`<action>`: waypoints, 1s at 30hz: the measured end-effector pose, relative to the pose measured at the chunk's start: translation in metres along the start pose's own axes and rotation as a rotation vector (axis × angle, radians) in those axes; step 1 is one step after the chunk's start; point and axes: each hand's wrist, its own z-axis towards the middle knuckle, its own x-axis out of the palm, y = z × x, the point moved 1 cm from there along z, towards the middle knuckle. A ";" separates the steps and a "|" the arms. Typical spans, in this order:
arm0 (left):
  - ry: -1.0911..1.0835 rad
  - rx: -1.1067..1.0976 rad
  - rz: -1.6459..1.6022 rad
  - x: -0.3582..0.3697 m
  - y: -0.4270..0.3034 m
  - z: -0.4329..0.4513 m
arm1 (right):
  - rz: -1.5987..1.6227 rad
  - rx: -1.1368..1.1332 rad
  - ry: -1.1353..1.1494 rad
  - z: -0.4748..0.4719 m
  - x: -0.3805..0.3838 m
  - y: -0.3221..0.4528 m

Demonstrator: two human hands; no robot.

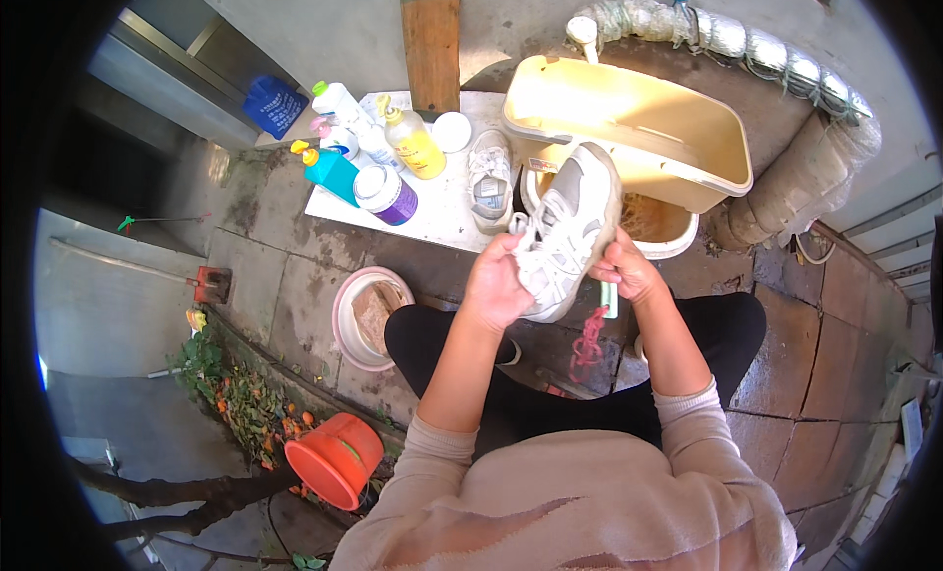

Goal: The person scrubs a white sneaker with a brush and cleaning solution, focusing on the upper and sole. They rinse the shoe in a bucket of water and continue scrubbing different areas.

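A white and grey lace-up sneaker (566, 232) is held up in front of me, its toe pointing away. My left hand (497, 283) grips its left side near the heel and laces. On the other side, my right hand (630, 269) has its fingers at the shoe's edge. From under those fingers a light green handle (608, 298) sticks out, with a pinkish-red cord (587, 346) hanging from it; whatever lies at the handle's other end is hidden. The matching sneaker (490, 180) rests on a white board (449, 228), left of the held one.
Beyond the shoe, a cream rectangular tub (707, 162) sits over a white basin (667, 248) containing brownish water. Several bottles, including a yellow pump bottle (416, 147), and a purple-labelled tub (387, 195) crowd the board. A pink-rimmed basin (346, 342) and an orange bucket (335, 457) are left.
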 end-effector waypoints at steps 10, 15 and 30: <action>0.130 -0.058 -0.168 -0.020 0.085 0.026 | -0.067 -0.150 -0.194 -0.066 -0.019 0.027; 0.072 -0.097 0.054 -0.006 0.105 0.041 | -0.033 -0.101 -0.213 -0.079 -0.017 0.026; 0.065 -0.192 0.288 0.002 0.110 0.052 | 0.157 -0.156 -0.225 -0.086 -0.039 -0.006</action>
